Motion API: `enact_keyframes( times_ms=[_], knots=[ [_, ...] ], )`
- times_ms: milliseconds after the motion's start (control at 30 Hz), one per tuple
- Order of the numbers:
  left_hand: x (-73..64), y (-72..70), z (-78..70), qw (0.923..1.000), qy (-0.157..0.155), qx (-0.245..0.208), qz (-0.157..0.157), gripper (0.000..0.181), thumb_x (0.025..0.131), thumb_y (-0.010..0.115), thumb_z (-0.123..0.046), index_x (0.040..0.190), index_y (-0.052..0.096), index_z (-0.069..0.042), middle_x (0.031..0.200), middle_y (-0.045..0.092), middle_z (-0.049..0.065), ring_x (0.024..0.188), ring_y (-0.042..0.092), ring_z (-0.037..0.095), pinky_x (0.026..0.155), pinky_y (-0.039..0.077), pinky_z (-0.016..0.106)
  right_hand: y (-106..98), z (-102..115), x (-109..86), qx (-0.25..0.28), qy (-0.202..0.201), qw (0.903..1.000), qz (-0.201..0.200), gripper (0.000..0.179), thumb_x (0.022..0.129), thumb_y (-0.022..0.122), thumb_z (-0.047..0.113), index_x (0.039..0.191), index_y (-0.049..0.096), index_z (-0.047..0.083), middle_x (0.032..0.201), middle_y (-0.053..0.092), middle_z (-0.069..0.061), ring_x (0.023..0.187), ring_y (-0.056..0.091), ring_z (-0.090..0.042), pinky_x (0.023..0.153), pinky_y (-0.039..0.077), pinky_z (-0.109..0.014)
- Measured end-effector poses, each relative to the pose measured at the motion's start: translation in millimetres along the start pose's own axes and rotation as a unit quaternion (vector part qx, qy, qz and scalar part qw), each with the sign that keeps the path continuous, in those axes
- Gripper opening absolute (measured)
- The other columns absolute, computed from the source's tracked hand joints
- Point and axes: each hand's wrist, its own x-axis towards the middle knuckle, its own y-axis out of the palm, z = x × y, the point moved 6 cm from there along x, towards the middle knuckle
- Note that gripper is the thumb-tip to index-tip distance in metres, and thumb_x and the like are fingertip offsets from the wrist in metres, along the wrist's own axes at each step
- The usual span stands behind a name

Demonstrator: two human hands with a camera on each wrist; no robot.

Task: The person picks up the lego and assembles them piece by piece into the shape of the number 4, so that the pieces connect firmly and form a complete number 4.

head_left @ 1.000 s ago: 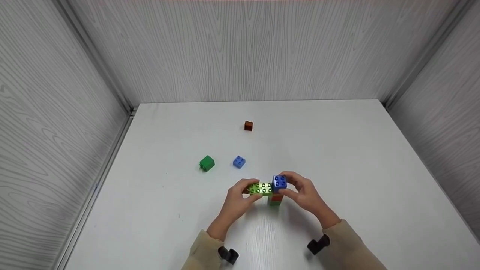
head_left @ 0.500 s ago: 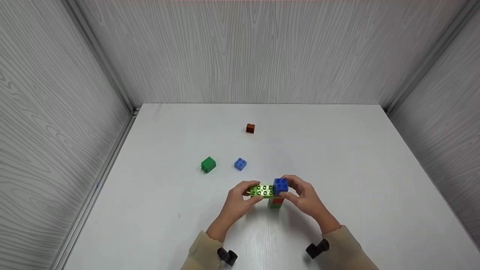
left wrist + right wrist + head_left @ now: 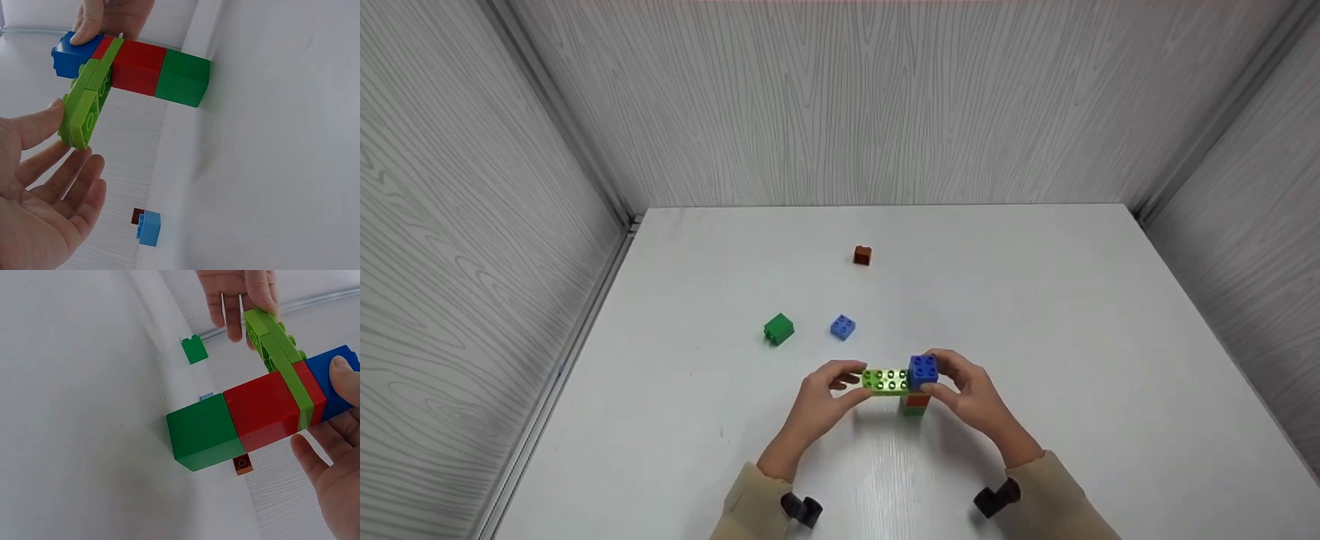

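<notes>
A: Looking down from the head view, we see a small tower (image 3: 913, 390) on the white table (image 3: 1072, 337); from the bottom up it goes green block (image 3: 203, 431), red block (image 3: 264, 410), a lime plate (image 3: 885, 380) and a blue brick (image 3: 922, 370) on top.

B: We agree; the plate sticks out sideways to the left of the tower, its free end unsupported; only its right end sits under the blue brick.

A: The right hand (image 3: 971, 394) pinches the blue brick; in the right wrist view a thumb lies on the brick's face and the other fingers curl beneath it.

B: The left hand (image 3: 819, 401) is at the plate's free end; in the left wrist view its thumb tip touches the plate's edge while the fingers (image 3: 73, 185) lie relaxed and spread below it, closing on nothing; we call that hand wide.

A: Well apart from the tower, farther back on the table, we count three loose pieces: a green cube (image 3: 778, 328) at left, a light blue brick (image 3: 843, 326) just right of it, and a brown brick (image 3: 862, 255) farther back.

B: Grey wood-grain walls (image 3: 840, 105) close the table in on three sides; tan sleeves (image 3: 1054, 495) cover both wrists.
</notes>
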Motion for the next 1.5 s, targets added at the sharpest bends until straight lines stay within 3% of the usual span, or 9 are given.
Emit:
enact_keyframes(
  times_ms=[233, 467, 633, 767, 1033, 1133, 1267, 1367, 1500],
  knots=[
    [3.1, -16.9, 15.3, 0.9992, -0.013, -0.017, -0.034, 0.039, 0.085, 0.068, -0.028, 0.115, 0.061, -0.003, 0.110, 0.062, 0.007, 0.097, 0.059, 0.019, 0.084, 0.049, 0.033, 0, -1, -0.2, -0.003, -0.003, 1.0000, -0.005, 0.036, 0.083, 0.067, 0.002, 0.117, 0.055, -0.002, 0.108, 0.061, -0.009, 0.102, 0.057, -0.020, 0.095, 0.042, -0.037],
    [10.7, -39.5, 48.0, 0.9917, -0.079, 0.008, -0.101, 0.035, 0.087, 0.067, -0.023, 0.115, 0.061, -0.004, 0.110, 0.063, 0.008, 0.096, 0.059, 0.016, 0.083, 0.049, 0.030, 0, 0, -1.5, 0.000, -0.013, 0.9999, -0.009, 0.037, 0.083, 0.067, 0.000, 0.117, 0.054, -0.005, 0.108, 0.060, -0.012, 0.100, 0.056, -0.021, 0.092, 0.044, -0.031],
    [15.6, -55.0, 60.4, 0.9835, -0.102, 0.016, -0.149, 0.032, 0.087, 0.066, -0.018, 0.114, 0.061, -0.002, 0.110, 0.063, 0.011, 0.096, 0.058, 0.018, 0.085, 0.048, 0.033, 0, 0, -3.2, 0.002, -0.014, 0.9998, -0.017, 0.037, 0.083, 0.066, 0.000, 0.117, 0.054, -0.006, 0.108, 0.060, -0.013, 0.099, 0.056, -0.023, 0.092, 0.044, -0.036],
    [19.9, -67.0, 64.2, 0.9761, -0.102, 0.021, -0.191, 0.030, 0.086, 0.067, -0.016, 0.113, 0.062, -0.003, 0.110, 0.062, 0.012, 0.097, 0.057, 0.019, 0.085, 0.048, 0.034, 0, 0, -3.2, 0.002, -0.017, 0.9997, -0.017, 0.037, 0.084, 0.066, 0.000, 0.117, 0.054, -0.006, 0.109, 0.060, -0.013, 0.100, 0.056, -0.022, 0.093, 0.042, -0.045],
    [25.1, -88.9, 67.2, 0.9584, -0.065, 0.016, -0.277, 0.028, 0.084, 0.069, -0.012, 0.108, 0.062, 0.001, 0.103, 0.061, 0.014, 0.094, 0.057, 0.022, 0.080, 0.048, 0.034, 1, 0, -1.5, -0.003, -0.013, 0.9998, -0.013, 0.036, 0.084, 0.067, 0.002, 0.117, 0.054, -0.004, 0.106, 0.061, -0.009, 0.097, 0.057, -0.019, 0.093, 0.042, -0.046],
    [27.5, -94.2, 70.5, 0.9541, -0.068, 0.017, -0.291, 0.030, 0.084, 0.069, -0.012, 0.109, 0.061, 0.002, 0.103, 0.060, 0.015, 0.095, 0.056, 0.024, 0.080, 0.048, 0.035, 1, -1, -1.0, 0.002, -0.013, 0.9998, -0.012, 0.035, 0.084, 0.066, 0.002, 0.116, 0.054, -0.003, 0.105, 0.061, -0.009, 0.097, 0.056, -0.020, 0.093, 0.042, -0.046],
    [30.3, -99.8, 74.5, 0.9499, -0.079, 0.017, -0.302, 0.034, 0.085, 0.069, -0.012, 0.112, 0.058, 0.004, 0.107, 0.059, 0.017, 0.100, 0.054, 0.027, 0.084, 0.046, 0.037, 1, -1, -1.3, 0.004, -0.016, 0.9998, -0.011, 0.035, 0.084, 0.066, 0.001, 0.116, 0.054, -0.003, 0.106, 0.061, -0.009, 0.097, 0.057, -0.019, 0.092, 0.044, -0.034],
    [32.2, -103.0, 77.8, 0.9455, -0.094, 0.019, -0.311, 0.038, 0.084, 0.069, -0.012, 0.115, 0.056, 0.005, 0.112, 0.056, 0.019, 0.105, 0.051, 0.030, 0.088, 0.043, 0.041, 1, -1, -1.6, 0.006, -0.021, 0.9997, -0.009, 0.035, 0.084, 0.066, 0.001, 0.117, 0.054, -0.004, 0.106, 0.061, -0.010, 0.098, 0.057, -0.019, 0.090, 0.044, -0.025],
    [36.2, -105.3, 84.3, 0.9410, -0.122, 0.018, -0.315, 0.042, 0.082, 0.070, -0.011, 0.118, 0.054, 0.006, 0.115, 0.053, 0.021, 0.108, 0.049, 0.032, 0.090, 0.040, 0.042, 2, -1, -2.4, 0.002, -0.026, 0.9996, -0.009, 0.036, 0.084, 0.066, 0.001, 0.117, 0.053, -0.004, 0.106, 0.061, -0.010, 0.099, 0.057, -0.018, 0.090, 0.043, -0.023]
  ],
)
